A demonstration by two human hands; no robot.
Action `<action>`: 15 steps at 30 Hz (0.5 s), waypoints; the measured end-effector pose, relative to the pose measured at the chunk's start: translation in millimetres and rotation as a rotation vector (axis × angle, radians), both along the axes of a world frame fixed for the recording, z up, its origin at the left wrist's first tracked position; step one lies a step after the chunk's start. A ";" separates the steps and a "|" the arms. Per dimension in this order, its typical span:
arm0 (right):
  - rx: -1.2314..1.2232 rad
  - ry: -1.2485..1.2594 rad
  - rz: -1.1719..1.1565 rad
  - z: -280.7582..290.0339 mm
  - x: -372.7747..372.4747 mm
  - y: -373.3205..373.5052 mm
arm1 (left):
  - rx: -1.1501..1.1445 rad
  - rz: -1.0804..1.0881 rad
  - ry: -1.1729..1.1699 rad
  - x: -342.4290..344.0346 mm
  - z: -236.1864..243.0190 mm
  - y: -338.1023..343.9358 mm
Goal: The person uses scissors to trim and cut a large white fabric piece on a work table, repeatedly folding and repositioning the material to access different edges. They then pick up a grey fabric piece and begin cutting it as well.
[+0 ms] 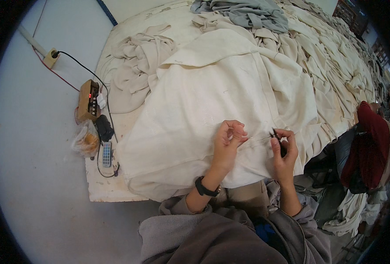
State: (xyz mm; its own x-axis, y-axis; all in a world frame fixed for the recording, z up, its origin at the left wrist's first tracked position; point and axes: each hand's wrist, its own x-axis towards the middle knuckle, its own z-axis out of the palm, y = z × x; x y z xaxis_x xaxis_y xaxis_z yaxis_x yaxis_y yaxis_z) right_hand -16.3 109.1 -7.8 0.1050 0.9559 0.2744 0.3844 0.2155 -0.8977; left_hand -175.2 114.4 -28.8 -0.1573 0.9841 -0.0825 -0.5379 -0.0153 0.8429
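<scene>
Lying spread on the table (pixel 109 189) is the cream cloth (pixel 195 99), under and ahead of both hands; left hand (pixel 228 138) over its near part, forearm slanting in rightward, fingers loosely curled toward the thumb, cannot tell if thread is pinched there. Further right, the cloth's long seam (pixel 269 94) runs away from the person, its near end closer to the right hand (pixel 287 152), which stands nearly straight, fingers closed round small dark snips (pixel 283 151), tips forward and leftward.

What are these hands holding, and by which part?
The right hand holds a dark tool behind its pointed tip; whether the left hand holds anything, I can't tell.
</scene>
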 end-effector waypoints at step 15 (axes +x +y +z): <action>0.063 -0.098 0.104 -4.6 5.4 1.2 | 0.057 0.059 0.540 7.1 -6.9 -1.3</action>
